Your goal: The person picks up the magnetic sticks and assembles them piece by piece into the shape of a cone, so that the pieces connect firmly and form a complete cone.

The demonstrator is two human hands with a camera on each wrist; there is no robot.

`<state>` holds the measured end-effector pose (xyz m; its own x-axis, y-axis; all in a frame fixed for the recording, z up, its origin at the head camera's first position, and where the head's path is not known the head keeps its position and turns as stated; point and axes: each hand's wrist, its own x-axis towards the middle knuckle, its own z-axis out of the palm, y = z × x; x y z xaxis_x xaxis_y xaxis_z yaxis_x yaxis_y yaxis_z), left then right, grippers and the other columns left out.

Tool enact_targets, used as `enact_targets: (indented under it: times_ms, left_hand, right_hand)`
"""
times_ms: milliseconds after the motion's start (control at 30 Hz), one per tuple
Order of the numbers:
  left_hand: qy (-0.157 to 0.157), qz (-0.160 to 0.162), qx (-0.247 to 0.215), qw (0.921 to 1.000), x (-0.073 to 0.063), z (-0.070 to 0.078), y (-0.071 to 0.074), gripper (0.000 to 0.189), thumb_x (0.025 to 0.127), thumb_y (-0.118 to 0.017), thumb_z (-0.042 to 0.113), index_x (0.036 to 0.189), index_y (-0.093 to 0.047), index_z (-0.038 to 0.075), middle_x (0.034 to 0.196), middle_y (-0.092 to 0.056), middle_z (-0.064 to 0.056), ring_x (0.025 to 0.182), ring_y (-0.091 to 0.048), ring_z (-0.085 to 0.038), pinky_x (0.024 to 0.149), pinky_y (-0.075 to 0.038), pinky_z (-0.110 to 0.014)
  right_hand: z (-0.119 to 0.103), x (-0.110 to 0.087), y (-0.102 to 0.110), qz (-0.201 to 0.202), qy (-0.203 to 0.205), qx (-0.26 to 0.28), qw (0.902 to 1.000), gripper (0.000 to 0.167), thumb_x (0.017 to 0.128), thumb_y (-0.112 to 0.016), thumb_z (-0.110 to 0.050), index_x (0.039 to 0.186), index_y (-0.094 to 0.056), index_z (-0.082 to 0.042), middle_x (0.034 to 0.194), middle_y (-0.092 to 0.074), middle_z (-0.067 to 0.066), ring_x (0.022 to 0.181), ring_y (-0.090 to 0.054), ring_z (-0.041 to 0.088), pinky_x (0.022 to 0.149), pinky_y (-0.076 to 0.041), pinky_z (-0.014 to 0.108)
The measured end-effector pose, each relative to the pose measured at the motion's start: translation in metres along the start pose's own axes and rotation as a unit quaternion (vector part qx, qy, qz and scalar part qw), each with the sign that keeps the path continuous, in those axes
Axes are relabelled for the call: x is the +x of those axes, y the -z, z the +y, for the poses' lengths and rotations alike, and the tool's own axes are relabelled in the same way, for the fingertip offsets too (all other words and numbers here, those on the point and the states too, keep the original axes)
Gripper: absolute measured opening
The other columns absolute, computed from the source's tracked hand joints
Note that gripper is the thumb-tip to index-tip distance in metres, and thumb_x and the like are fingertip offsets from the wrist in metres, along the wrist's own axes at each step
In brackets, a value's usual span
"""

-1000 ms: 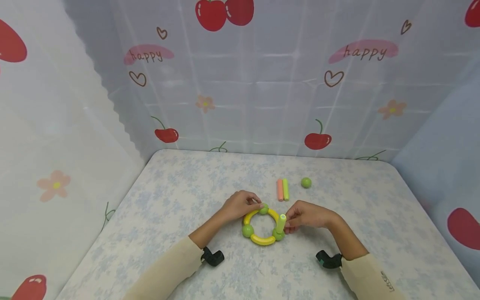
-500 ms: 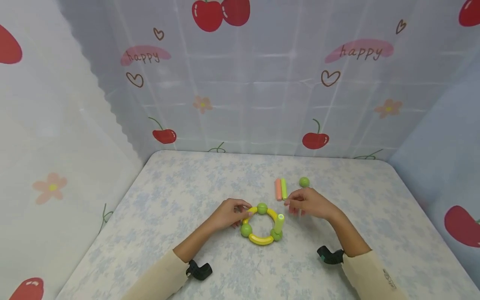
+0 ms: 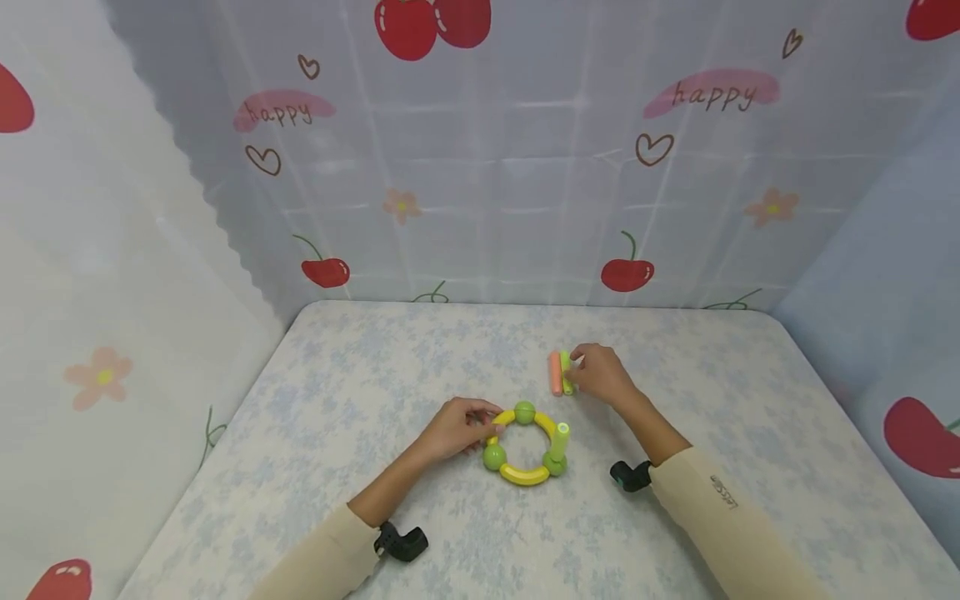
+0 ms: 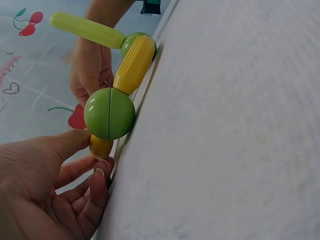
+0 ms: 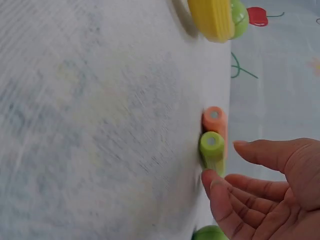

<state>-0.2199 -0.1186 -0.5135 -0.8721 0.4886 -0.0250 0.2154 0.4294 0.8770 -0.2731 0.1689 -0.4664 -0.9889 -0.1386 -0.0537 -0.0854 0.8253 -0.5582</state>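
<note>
A ring of yellow curved rods and three green balls lies on the table in the head view. My left hand pinches the yellow curved rod at its left side between thumb and fingers, beside a green ball. A light green rod stands up from the ring's right ball. Behind the ring, my right hand is at a lying light green rod. Its fingertips are close against that rod, while the thumb stays apart from it. Next to it lies an orange rod.
A loose green ball lies near my right fingers, hidden by the hand in the head view. Printed curtains rise behind the patterned table and at both sides.
My right hand has left the ring's right side and moved back to the lying light green rod. My left hand has shifted from the ring's top ball to the yellow rod at its left.
</note>
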Motion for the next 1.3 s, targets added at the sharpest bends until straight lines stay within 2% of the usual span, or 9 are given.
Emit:
enact_targets:
  times_ms: [167,300,467,700,933,1100,1300]
  left_hand:
    - [-0.002,0.001,-0.01,0.9999,-0.001,-0.002,-0.001,0.03,0.097,-0.073,0.026,0.123,-0.073,0.012,0.089,-0.067,0.0,0.057,-0.059,-0.015,0.051,-0.053,-0.03]
    - [-0.006,0.005,-0.008,0.9999,-0.001,-0.003,0.0,0.03,0.096,-0.073,0.027,0.123,-0.073,0.012,0.089,-0.067,0.0,0.056,-0.058,-0.014,0.05,-0.052,-0.03]
    - [-0.007,0.003,-0.008,0.9999,0.001,-0.004,0.0,0.032,0.096,-0.074,0.029,0.123,-0.073,0.012,0.09,-0.068,0.001,0.056,-0.058,-0.014,0.051,-0.052,-0.029]
    - [-0.003,0.003,-0.016,0.9999,0.001,-0.006,0.0,0.03,0.096,-0.073,0.03,0.121,-0.074,0.013,0.088,-0.068,0.001,0.055,-0.057,-0.014,0.05,-0.052,-0.029]
    - [-0.002,0.007,-0.012,0.9999,0.001,-0.007,-0.001,0.029,0.096,-0.073,0.029,0.121,-0.074,0.013,0.086,-0.067,0.001,0.054,-0.057,-0.014,0.05,-0.052,-0.029]
    - [-0.001,0.012,-0.011,0.9999,0.002,-0.006,-0.002,0.029,0.096,-0.073,0.028,0.121,-0.073,0.012,0.086,-0.067,0.001,0.055,-0.057,-0.014,0.05,-0.052,-0.029]
    - [0.0,0.014,-0.009,0.9999,0.002,-0.007,-0.003,0.029,0.096,-0.073,0.028,0.12,-0.074,0.012,0.085,-0.067,0.001,0.054,-0.056,-0.013,0.049,-0.051,-0.029]
  right_hand:
    - [-0.002,0.005,-0.004,-0.02,-0.036,-0.015,0.999,0.043,0.091,-0.073,-0.014,0.124,-0.063,0.011,0.085,-0.07,0.011,0.064,-0.062,0.017,0.056,-0.05,0.028]
    - [-0.002,0.008,-0.003,-0.04,-0.068,-0.02,0.9967,0.038,0.09,-0.073,-0.014,0.118,-0.065,0.01,0.095,-0.069,0.014,0.07,-0.061,0.02,0.058,-0.051,0.029]
    - [0.0,0.013,-0.001,-0.061,-0.086,-0.026,0.9941,0.035,0.089,-0.073,-0.015,0.113,-0.065,0.009,0.103,-0.066,0.017,0.078,-0.06,0.023,0.062,-0.052,0.03]
    - [0.003,0.007,0.002,-0.061,-0.097,0.007,0.9934,0.035,0.09,-0.072,-0.017,0.113,-0.065,0.009,0.095,-0.065,0.015,0.068,-0.061,0.019,0.058,-0.052,0.028]
    - [0.004,-0.008,0.007,-0.033,-0.058,0.052,0.9964,0.035,0.09,-0.07,-0.013,0.117,-0.066,0.008,0.077,-0.067,0.01,0.06,-0.06,0.017,0.054,-0.05,0.03]
    - [0.004,-0.019,0.003,-0.017,-0.031,0.108,0.9936,0.034,0.092,-0.072,-0.013,0.12,-0.064,0.005,0.087,-0.067,0.012,0.066,-0.064,0.02,0.057,-0.053,0.031]
    - [-0.002,-0.031,-0.004,-0.003,0.011,0.168,0.9856,0.035,0.095,-0.071,-0.009,0.125,-0.061,0.004,0.094,-0.069,0.014,0.073,-0.069,0.027,0.062,-0.058,0.033]
